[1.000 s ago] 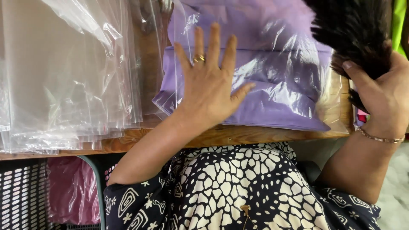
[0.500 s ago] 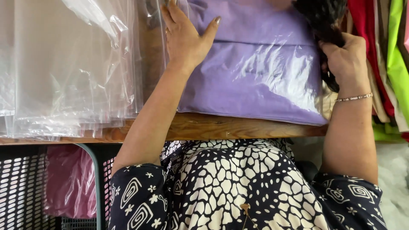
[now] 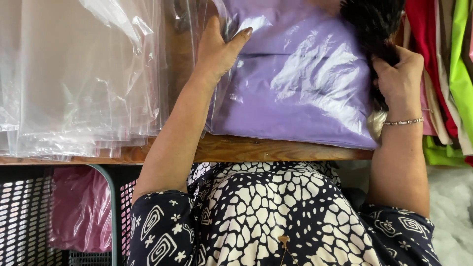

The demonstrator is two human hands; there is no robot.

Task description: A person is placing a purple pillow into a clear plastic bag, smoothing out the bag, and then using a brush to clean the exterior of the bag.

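Observation:
A folded purple garment in a clear plastic bag [image 3: 300, 93] lies on the wooden table [image 3: 256, 150] in front of me. My left hand [image 3: 219, 49] grips the bag's left edge, thumb on top of the plastic. My right hand [image 3: 396, 74], with a thin bracelet on the wrist, holds the bag's right side and is closed around a dark, bristly tuft [image 3: 374, 24] that hangs over the top right corner. My fingertips on the left hand are cut off by the frame's top edge.
A thick stack of empty clear plastic bags [image 3: 79, 83] covers the table's left part. Folded red, green and beige fabrics [image 3: 453, 74] pile up at the right. Under the table stands a black perforated basket [image 3: 29, 216] with a pink bagged garment [image 3: 79, 212].
My left hand slid from flat on top of the bag to its left edge. My right hand came in to the bag's right side. The view shifted, showing more fabrics at right.

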